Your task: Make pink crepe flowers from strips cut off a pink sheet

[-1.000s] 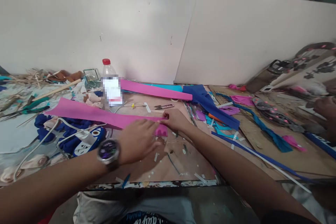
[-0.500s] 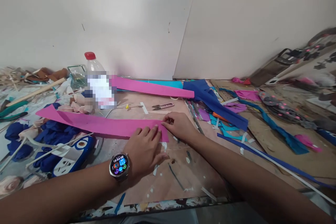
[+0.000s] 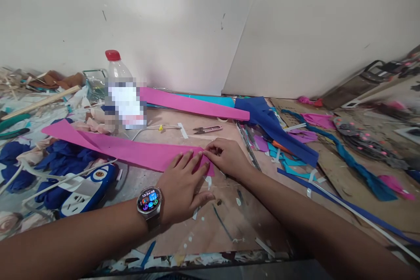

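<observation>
Left hand [image 3: 180, 186] lay spread on near pink strip [image 3: 131, 151]; right hand [image 3: 229, 159] pinched its end. Uneven pull risked skewing.

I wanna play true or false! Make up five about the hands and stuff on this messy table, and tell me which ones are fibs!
1. The left hand rests on the near pink strip. True.
2. The watch is on the right wrist. False: the watch is on the left wrist.
3. The bottle's cap is red. True.
4. The right hand is holding the snips. False: the snips lie on the table; the right hand's fingertips are at the near pink strip.
5. The power strip is blue and white. True.
</observation>
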Tool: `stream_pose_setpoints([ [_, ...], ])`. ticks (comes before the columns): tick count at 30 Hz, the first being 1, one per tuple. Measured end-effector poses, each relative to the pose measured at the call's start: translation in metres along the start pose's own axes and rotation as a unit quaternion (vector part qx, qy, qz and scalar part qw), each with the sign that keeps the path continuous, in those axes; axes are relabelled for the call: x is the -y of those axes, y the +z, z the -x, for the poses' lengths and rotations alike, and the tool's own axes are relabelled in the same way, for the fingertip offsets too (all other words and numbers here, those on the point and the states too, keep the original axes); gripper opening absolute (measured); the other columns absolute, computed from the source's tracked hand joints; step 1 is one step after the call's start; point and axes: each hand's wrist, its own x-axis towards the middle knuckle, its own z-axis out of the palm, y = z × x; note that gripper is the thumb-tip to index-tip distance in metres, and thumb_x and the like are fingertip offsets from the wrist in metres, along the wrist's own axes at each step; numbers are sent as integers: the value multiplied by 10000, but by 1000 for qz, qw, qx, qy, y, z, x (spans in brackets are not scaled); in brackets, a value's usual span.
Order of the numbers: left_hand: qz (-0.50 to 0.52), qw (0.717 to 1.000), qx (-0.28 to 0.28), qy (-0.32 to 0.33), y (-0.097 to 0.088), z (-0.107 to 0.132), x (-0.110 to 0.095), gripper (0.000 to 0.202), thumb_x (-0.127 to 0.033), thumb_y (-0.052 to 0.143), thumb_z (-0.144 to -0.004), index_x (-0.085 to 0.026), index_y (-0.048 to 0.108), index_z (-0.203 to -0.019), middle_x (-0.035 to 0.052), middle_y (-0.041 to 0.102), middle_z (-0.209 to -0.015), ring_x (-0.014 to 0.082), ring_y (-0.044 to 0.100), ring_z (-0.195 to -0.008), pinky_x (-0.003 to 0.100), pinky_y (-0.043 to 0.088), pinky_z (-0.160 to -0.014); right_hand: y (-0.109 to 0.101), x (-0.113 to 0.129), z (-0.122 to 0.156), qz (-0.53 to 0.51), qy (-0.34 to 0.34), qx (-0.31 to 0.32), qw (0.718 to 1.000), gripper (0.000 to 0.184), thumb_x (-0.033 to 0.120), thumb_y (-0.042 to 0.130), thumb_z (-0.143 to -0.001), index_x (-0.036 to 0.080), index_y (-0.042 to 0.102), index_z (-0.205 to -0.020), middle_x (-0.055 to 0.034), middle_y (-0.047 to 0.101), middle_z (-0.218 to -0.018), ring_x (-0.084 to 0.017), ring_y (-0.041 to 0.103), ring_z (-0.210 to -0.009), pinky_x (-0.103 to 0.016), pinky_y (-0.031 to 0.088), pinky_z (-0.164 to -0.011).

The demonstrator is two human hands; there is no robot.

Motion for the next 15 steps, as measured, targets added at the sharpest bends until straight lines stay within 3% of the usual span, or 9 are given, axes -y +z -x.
stream_pose_setpoints([
  [4, 7, 1000, 6, 0, -1, 1, 0, 760, -717, 326, -937, -216, 443, -1496, 164, 388, -1585, 404, 322, -1457, 610, 279, -1154, 2, 1, -1, 4, 0, -8, 1000, 69, 247, 721, -865, 189, 750, -843, -21, 678, -750, -154, 596, -699, -263, 422, -648],
  [10, 11, 1000, 15, -11, -1, 3, -1, 819, -772, 315, -904, -285, 337, -1561, 154, 310, -1631, 445, 244, -1491, 703, 202, -1148, -3, 7, 1, -21, -19, 23, 999, 88, 212, 685, -877, 199, 763, -918, -32, 705, -807, -165, 616, -740, -266, 446, -676],
  [15, 23, 1000, 9, -19, 0, 2, -1, 856, -801, 344, -874, -313, 302, -1575, 159, 260, -1650, 462, 206, -1502, 720, 194, -1137, -9, 9, 7, -46, -47, 38, 997, 242, 123, 648, -859, 213, 751, -1059, -50, 708, -928, -171, 634, -807, -277, 474, -728],
])
